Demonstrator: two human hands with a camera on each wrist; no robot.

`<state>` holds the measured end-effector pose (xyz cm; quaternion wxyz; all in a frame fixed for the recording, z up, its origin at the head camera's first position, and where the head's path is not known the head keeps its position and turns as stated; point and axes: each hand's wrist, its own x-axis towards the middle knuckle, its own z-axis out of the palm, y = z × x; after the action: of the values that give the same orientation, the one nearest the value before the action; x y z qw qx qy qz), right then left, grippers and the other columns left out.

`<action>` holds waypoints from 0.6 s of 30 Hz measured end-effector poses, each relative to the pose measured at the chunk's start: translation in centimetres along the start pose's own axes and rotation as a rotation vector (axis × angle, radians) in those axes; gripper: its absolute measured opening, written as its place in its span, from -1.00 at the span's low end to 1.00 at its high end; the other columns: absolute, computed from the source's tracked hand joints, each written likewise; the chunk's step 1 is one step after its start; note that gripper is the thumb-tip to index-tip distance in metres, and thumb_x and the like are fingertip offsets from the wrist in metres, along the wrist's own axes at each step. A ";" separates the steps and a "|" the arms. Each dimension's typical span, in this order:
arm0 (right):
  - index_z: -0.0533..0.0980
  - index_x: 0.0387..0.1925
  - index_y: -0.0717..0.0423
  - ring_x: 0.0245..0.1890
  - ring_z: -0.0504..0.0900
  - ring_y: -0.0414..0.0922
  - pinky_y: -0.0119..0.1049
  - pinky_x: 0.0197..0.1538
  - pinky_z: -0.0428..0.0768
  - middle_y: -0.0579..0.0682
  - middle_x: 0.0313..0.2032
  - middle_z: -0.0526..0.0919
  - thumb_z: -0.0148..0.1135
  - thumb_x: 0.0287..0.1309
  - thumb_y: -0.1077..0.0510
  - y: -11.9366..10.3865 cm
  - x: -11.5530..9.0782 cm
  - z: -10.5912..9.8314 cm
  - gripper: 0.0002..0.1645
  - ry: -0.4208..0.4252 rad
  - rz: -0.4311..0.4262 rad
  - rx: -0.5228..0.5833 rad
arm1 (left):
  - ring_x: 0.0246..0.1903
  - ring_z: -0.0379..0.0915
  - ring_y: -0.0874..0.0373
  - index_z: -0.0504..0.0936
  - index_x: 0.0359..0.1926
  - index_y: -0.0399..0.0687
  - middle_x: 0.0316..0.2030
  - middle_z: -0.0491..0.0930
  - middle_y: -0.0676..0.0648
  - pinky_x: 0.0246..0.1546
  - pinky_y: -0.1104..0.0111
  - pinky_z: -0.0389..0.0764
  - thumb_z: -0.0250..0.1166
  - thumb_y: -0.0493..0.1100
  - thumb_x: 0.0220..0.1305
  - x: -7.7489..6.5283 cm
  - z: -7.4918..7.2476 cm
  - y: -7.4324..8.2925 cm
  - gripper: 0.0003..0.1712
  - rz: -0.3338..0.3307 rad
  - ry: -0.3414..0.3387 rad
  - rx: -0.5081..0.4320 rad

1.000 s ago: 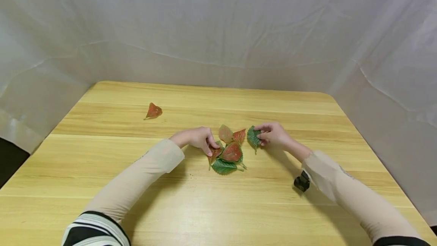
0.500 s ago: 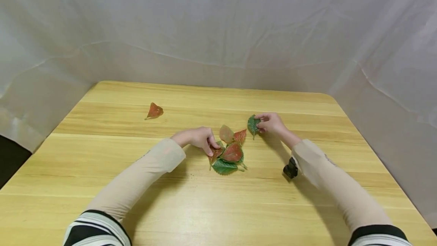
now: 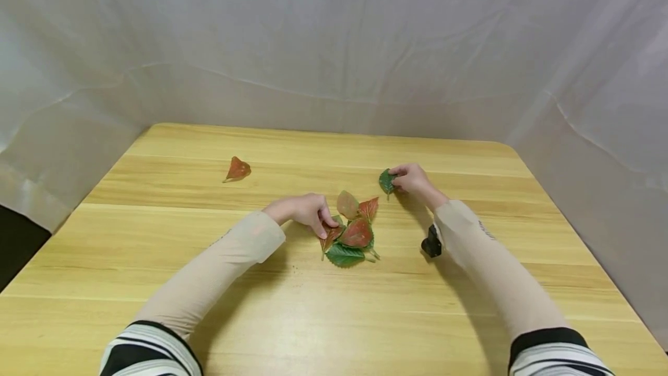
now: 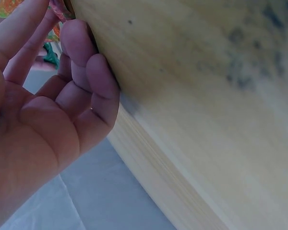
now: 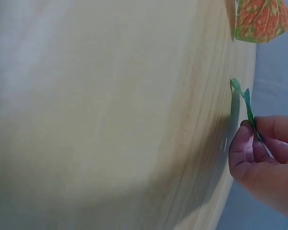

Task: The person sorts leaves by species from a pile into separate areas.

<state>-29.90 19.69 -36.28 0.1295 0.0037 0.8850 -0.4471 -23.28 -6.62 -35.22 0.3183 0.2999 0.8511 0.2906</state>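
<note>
A small cluster of artificial leaves lies near the middle of the table. My left hand (image 3: 309, 213) is at its left side, pinching a red leaf (image 3: 330, 237) between thumb and forefinger. Touching that leaf are another red leaf (image 3: 357, 232) and a green leaf (image 3: 344, 255) below it. A paler leaf (image 3: 347, 205) and a narrow red leaf (image 3: 369, 208) lie at the back of the cluster. Farther back and to the right, my right hand (image 3: 412, 181) pinches a separate green leaf (image 3: 387, 181) by its right edge. The right wrist view shows this green leaf (image 5: 248, 108) edge-on.
One single red leaf (image 3: 238, 169) lies apart at the back left of the wooden table (image 3: 334, 318). Pale sheeting (image 3: 334, 45) hangs behind the table and along its sides. A small black device (image 3: 432, 242) is at my right wrist.
My right hand has carried the green leaf away from me, toward the table's back edge, so it is farther from the cluster. The left hand has stayed in place.
</note>
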 end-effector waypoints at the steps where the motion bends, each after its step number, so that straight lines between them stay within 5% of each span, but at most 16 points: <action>1: 0.35 0.08 0.42 -0.18 0.48 0.01 -0.33 -0.22 0.51 0.33 0.06 0.37 -0.03 0.15 0.43 0.0 0.1 0.0 -0.59 0.000 0.007 0.005 | -0.81 0.11 0.33 0.59 -0.11 -0.19 -0.13 0.57 -0.11 -0.68 0.50 0.30 0.35 -0.35 -0.05 0.0 0.0 0.0 -0.61 0.002 -0.001 0.001; 18: 0.37 0.08 0.36 -0.08 0.47 0.11 -0.29 -0.26 0.53 0.35 0.05 0.38 0.04 0.15 0.38 0.6 -0.1 -0.3 -0.58 0.019 0.003 0.007 | -0.80 0.12 0.33 0.60 -0.10 -0.18 -0.10 0.56 -0.10 -0.68 0.50 0.29 0.34 -0.34 -0.05 0.4 0.0 0.1 -0.62 0.006 -0.011 0.014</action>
<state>-29.82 20.29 -36.56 0.1217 0.0097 0.8847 -0.4499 -23.51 -6.25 -35.33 0.3200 0.3064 0.8504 0.2839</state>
